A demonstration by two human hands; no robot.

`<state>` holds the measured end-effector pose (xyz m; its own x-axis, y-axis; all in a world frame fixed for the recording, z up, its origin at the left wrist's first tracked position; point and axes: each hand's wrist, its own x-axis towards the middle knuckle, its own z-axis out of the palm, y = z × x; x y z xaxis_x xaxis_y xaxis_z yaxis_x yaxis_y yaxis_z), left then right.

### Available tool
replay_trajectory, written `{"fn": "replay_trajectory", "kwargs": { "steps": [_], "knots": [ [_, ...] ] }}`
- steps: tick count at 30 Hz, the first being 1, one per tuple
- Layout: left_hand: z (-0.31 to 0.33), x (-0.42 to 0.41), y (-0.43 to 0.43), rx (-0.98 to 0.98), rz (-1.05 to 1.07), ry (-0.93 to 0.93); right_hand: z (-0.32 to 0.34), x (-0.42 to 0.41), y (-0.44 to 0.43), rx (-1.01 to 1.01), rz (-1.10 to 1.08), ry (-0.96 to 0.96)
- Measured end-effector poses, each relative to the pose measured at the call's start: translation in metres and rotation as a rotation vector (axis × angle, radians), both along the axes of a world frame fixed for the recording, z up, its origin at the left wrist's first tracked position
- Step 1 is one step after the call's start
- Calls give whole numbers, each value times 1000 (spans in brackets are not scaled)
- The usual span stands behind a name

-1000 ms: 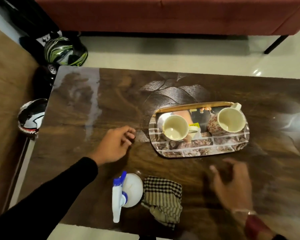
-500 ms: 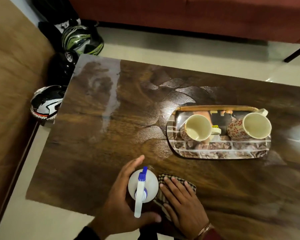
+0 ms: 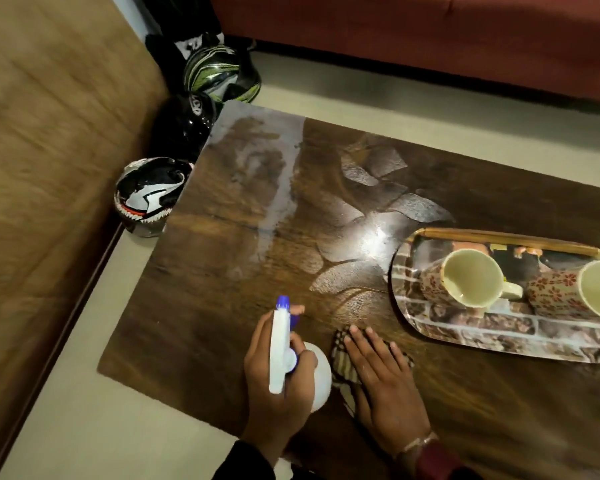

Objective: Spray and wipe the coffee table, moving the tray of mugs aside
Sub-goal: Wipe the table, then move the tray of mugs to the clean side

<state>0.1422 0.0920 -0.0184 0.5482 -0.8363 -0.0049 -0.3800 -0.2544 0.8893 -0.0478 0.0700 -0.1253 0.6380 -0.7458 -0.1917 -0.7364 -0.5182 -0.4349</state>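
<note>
My left hand (image 3: 274, 389) grips a white spray bottle (image 3: 321, 375) with a blue nozzle, held above the near left part of the dark wooden coffee table (image 3: 222, 306), nozzle pointing away from me. My right hand (image 3: 385, 379) lies flat on a checked cloth (image 3: 340, 358) just right of the bottle. A patterned tray (image 3: 465, 341) with two floral mugs (image 3: 465, 282) (image 3: 575, 292) sits on the right side of the table, partly cut off by the frame edge.
Three motorcycle helmets (image 3: 146, 195) (image 3: 219, 71) (image 3: 184, 129) lie on the floor by the table's far left corner. A red sofa (image 3: 430, 36) runs along the far side. A brown wooden surface (image 3: 42, 168) fills the left.
My left hand took hold of the spray bottle and lifted it, nozzle now pointing away. My right hand came onto the cloth and stays there. The view shifted left.
</note>
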Motion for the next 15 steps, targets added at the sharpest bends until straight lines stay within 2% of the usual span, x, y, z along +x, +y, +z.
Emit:
{"fn": "replay_trajectory", "kwargs": {
  "steps": [3, 5, 8, 10, 13, 15],
  "knots": [
    [8, 43, -9, 86, 14, -52, 0, 64, -54, -38, 87, -24],
    [7, 68, -7, 212, -8, 3, 0, 117, -99, -53, 79, -41],
    [11, 97, -1, 396, 12, 8, 4, 190, -162, -39, -47, -20],
    [13, 121, 3, 408, 93, -2, 7, 227, -187, -33, -138, -5],
    [15, 155, 0, 555, 129, 77, 8, 249, -180, -44, -187, 27],
    [15, 176, -2, 603, 58, 129, 8, 247, -145, -48, -16, 11]
  ]
}}
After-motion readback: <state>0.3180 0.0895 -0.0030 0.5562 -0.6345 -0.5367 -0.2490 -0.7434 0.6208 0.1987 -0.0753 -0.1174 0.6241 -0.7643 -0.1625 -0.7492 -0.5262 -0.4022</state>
